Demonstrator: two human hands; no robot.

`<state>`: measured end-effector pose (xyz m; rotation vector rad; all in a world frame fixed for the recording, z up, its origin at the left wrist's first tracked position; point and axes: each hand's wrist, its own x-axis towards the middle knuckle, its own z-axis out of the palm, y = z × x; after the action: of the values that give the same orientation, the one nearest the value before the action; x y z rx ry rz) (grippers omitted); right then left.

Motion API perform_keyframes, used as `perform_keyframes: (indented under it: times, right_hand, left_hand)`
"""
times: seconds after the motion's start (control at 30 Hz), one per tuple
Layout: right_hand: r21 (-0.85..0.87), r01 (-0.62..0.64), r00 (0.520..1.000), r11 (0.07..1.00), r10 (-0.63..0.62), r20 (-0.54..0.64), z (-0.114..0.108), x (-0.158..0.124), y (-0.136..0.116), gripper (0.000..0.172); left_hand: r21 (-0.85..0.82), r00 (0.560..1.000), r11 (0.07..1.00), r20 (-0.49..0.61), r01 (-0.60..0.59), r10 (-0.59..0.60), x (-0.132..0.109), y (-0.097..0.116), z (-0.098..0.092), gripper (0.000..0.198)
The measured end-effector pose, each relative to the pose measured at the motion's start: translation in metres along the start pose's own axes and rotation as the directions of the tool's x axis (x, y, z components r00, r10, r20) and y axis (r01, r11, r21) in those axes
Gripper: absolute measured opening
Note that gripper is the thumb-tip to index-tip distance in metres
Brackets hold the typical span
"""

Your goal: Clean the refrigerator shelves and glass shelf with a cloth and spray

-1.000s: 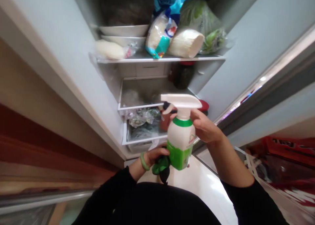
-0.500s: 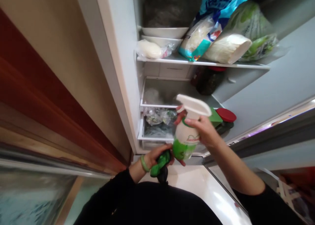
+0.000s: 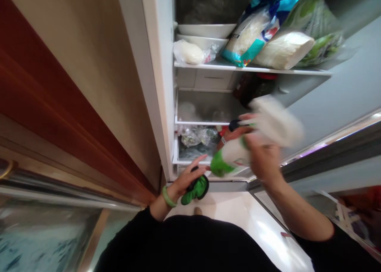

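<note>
A white and green spray bottle [image 3: 230, 156] is in my right hand [image 3: 266, 161], tilted with its base toward the lower left. Its white trigger head [image 3: 278, 121] is smeared by motion. My fingers wrap round the bottle's neck. Lower left of it, my left hand [image 3: 182, 180] has its fingers stretched toward the bottle's base; whether they touch is unclear. A crumpled green cloth thing with black edging [image 3: 197, 189] hangs from that left hand. A green bangle [image 3: 168, 197] circles the left wrist. Near my right fingers sits a small dark thing [image 3: 234, 125] whose kind is unclear.
An open fridge stands ahead. Its upper shelf [image 3: 253, 69] holds white bowls [image 3: 205, 31], a blue food bag [image 3: 245, 46], a cream-coloured roll [image 3: 285, 50] and bagged green produce [image 3: 318, 38]. Lower down are plastic bags [image 3: 196, 135]. A wooden frame [image 3: 68, 81] rises on the left.
My right hand has swung the bottle from nearly upright to tilted, its head moving right. My left hand's fingers have stretched out, and the green cloth thing has shifted. The view has turned slightly.
</note>
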<state>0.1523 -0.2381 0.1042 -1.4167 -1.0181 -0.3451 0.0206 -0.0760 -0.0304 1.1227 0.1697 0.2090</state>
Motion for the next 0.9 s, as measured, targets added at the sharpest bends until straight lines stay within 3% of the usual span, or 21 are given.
perform_keyframes:
  times: [0.07,0.1,0.2,0.23,0.37,0.53,0.63,0.77,0.9]
  right_hand:
    - [0.025,-0.114,0.988,0.993,0.111,0.111,0.006,0.003,-0.003,0.044]
    - [0.077,-0.125,0.989,0.989,0.118,0.090,0.009,0.004,-0.005,0.044]
    - [0.188,-0.003,0.995,0.982,0.022,-0.100,0.014,0.006,-0.008,0.041]
    - [0.183,-0.003,0.994,0.983,0.022,-0.103,0.016,0.007,-0.007,0.040]
    - [0.077,-0.171,0.983,0.982,0.164,0.085,0.021,0.009,0.000,0.041]
    - [0.146,-0.141,0.989,0.979,0.132,0.069,0.023,0.019,0.013,0.050]
    - [0.180,-0.240,0.967,0.954,0.218,0.135,0.031,0.023,0.025,0.044]
    - [0.154,-0.286,0.931,0.946,0.237,0.277,0.040,0.036,0.033,0.044]
    - [0.065,-0.367,0.894,0.928,0.333,0.300,0.047,0.061,0.033,0.049]
  left_hand:
    - [-0.025,0.999,0.999,-0.005,0.045,-0.045,0.005,-0.008,0.004,0.092]
    - [-0.031,0.998,0.998,-0.007,0.063,-0.063,0.008,-0.011,0.006,0.096]
    - [-0.024,0.999,0.999,0.002,0.033,-0.033,0.012,-0.015,0.010,0.097]
    - [-0.024,1.000,1.000,0.004,0.012,-0.012,0.014,-0.014,0.010,0.095]
    - [-0.046,0.999,0.999,-0.049,-0.019,0.017,0.019,-0.006,0.014,0.082]
    - [-0.044,0.986,0.994,-0.139,-0.103,0.096,0.028,0.004,0.014,0.066]
    - [-0.031,0.988,0.996,-0.137,-0.082,0.077,0.034,0.000,0.010,0.055]
    - [-0.014,0.995,0.999,-0.085,-0.044,0.043,0.038,-0.007,0.005,0.053]
    - [0.099,0.980,0.992,-0.175,-0.082,0.099,0.035,0.002,-0.004,0.061]
